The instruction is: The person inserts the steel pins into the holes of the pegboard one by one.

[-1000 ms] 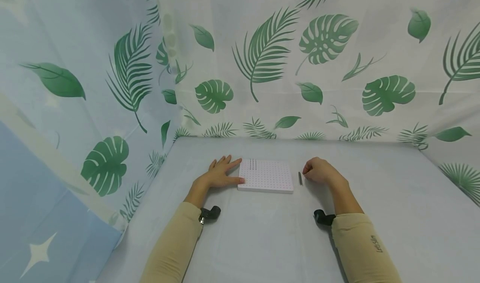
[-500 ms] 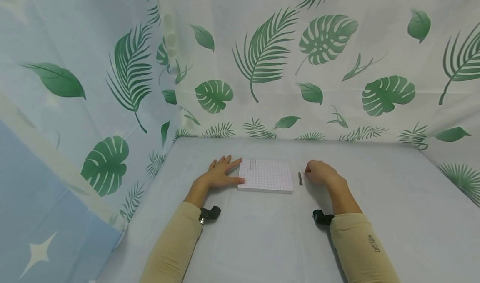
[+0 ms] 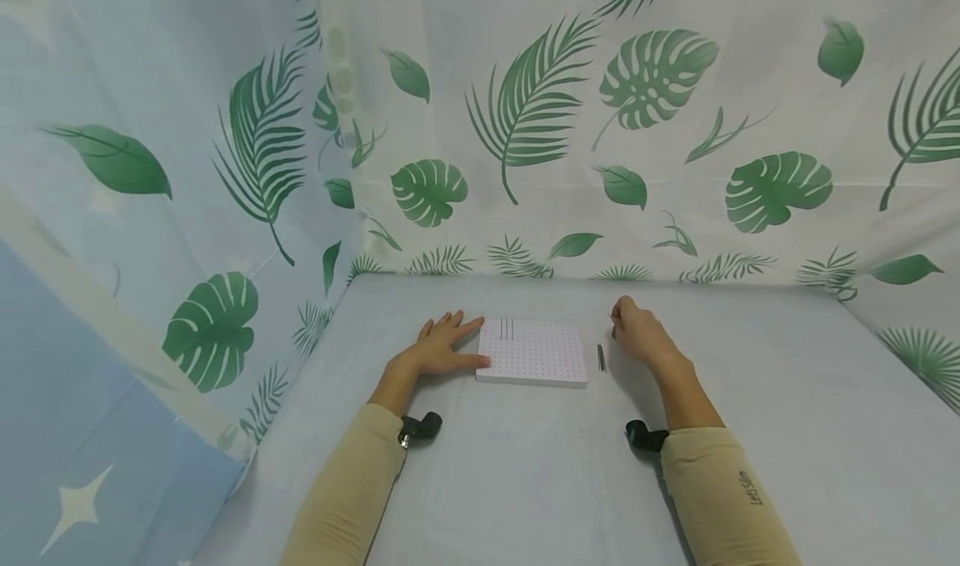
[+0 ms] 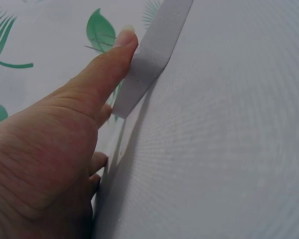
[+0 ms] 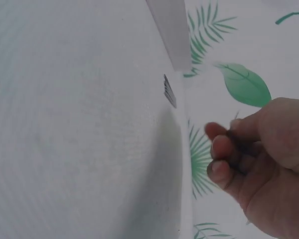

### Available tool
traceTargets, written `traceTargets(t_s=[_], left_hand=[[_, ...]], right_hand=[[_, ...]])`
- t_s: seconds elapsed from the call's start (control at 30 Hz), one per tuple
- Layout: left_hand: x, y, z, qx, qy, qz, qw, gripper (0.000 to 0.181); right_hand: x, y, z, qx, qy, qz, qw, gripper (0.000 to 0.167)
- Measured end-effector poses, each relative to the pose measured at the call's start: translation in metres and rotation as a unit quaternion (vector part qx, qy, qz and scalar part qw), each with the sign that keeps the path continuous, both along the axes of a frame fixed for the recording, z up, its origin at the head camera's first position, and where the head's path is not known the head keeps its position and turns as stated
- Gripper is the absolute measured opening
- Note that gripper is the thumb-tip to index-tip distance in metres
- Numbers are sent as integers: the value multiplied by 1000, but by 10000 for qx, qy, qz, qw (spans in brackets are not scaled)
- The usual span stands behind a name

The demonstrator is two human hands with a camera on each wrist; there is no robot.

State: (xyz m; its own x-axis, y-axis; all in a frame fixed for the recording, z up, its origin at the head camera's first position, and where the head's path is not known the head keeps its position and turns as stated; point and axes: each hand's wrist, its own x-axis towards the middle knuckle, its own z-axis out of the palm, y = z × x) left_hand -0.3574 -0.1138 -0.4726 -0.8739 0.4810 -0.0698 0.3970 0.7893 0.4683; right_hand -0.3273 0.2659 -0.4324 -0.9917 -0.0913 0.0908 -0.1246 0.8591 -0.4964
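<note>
"Head view: progress?"
"Three pins (image 3: 507,329) stand in the board (image 3: 536,362), left hand (image 3: 441,351) spread against it."
"Remaining?"
"Seemingly the pin (image 5: 237,115) the right hand (image 3: 641,334) pinches, plus loose pins (image 5: 169,92) on the surface (image 3: 525,466)."

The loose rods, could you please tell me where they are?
In the head view, the rods lie on the table right of the white board, near the right hand.

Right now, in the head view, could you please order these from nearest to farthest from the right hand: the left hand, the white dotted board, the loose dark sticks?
From the right hand:
1. Loose dark sticks: just to its left.
2. White dotted board: farther left, past the sticks.
3. Left hand: farthest, touching the board's left side.
</note>
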Motion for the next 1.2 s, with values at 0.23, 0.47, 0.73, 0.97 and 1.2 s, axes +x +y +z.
traceTargets(t_s=[0.23,0.47,0.73,0.97,1.2], left_hand=[[-1,-1,-1,11,1,-8,10000,94],[0,-1,-1,-20,39,1,10000,94],[2,0,2,36,68,-35,10000,94],[3,0,3,95,74,-49,9999,93],[2,0,3,66,57,-24,10000,94]], right_hand=[[-3,-5,0,-429,840,-12,9955,25],[-2,-15,3,-671,1072,-178,9918,14],[-2,-31,6,-961,1254,-250,9871,10],[-4,-39,4,-765,1569,-252,9843,13],[-5,-50,4,-832,1614,-190,9832,12]])
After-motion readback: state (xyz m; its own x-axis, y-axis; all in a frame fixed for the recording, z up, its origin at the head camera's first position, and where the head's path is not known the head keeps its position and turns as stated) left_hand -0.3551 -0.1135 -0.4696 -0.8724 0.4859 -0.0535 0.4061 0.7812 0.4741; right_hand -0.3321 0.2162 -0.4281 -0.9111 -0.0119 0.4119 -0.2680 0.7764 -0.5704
